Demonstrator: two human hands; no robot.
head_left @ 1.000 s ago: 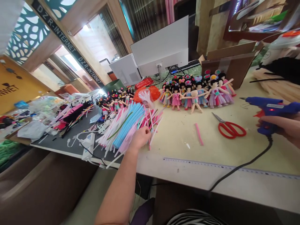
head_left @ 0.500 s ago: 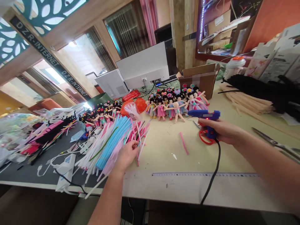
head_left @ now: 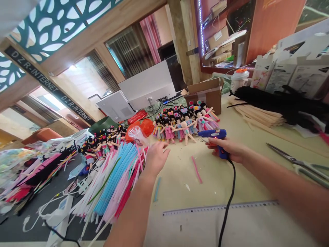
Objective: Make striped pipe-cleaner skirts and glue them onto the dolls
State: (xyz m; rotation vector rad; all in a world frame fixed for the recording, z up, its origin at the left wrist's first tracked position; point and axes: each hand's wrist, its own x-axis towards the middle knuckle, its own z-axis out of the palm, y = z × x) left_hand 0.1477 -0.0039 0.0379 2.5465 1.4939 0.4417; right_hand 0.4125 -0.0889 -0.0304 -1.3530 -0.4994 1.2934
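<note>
My right hand (head_left: 226, 148) is wrapped round a blue glue gun (head_left: 213, 133), whose nozzle points left and whose black cord runs down over the table edge. A metal tip (head_left: 205, 139) shows just below the nozzle; the rest of it is hidden. My left hand (head_left: 156, 158) reaches forward beside the pipe cleaners (head_left: 120, 175), fingers stretched out and thumb apart, with nothing visible in it. Beyond it stands a group of small dolls (head_left: 169, 132) in bright dresses, with a bare, hairless pipe-cleaner doll (head_left: 187, 133) in front. A short pink pipe cleaner (head_left: 196, 169) lies between my hands.
A ruler (head_left: 195, 208) lies along the front. Scissors (head_left: 293, 159) rest at the right, near black (head_left: 277, 103) and beige pipe cleaners (head_left: 259, 113). A cardboard box (head_left: 205, 94) and monitor (head_left: 149, 85) stand behind. A blue piece (head_left: 157, 189) lies by my left forearm. A power strip (head_left: 60, 216) sits left.
My left hand has left the pink pipe cleaners and moved forward and right towards the dolls, its fingers opening. The right hand still holds the glue gun. The red scissor handles are no longer visible.
</note>
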